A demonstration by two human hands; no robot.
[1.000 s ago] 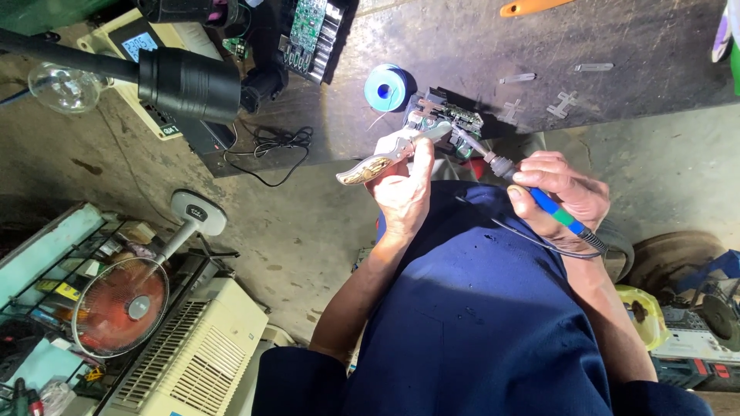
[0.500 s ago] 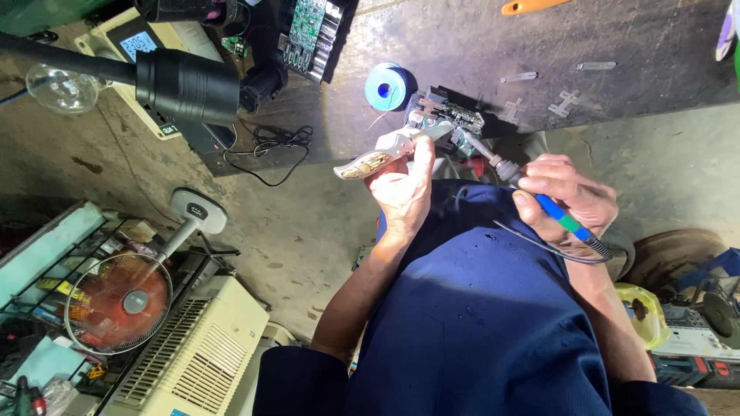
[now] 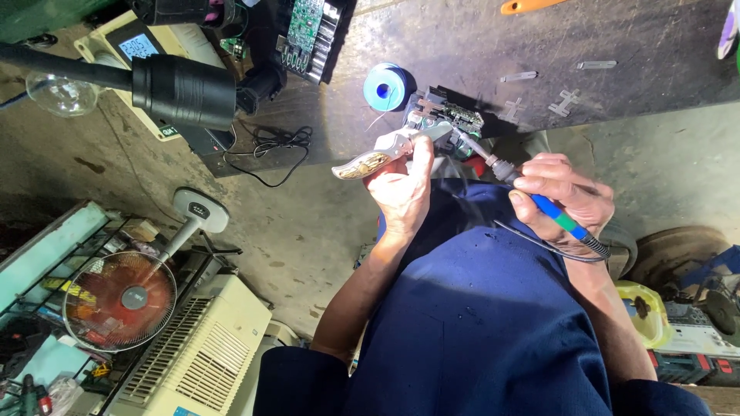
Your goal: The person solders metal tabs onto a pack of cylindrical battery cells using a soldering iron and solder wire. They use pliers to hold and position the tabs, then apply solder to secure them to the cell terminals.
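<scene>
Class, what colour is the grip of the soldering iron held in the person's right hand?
The soldering iron grip is blue with a green band, seen in the head view.

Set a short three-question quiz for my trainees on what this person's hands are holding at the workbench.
1. Which hand holds the soldering iron?
A. the left hand
B. the right hand
C. neither hand
2. True or false: the left hand grips a metal tool close to the small circuit board.
3. What colours are the soldering iron's handle?

Key
1. B: the right hand holds it.
2. True.
3. Blue and green.
</scene>
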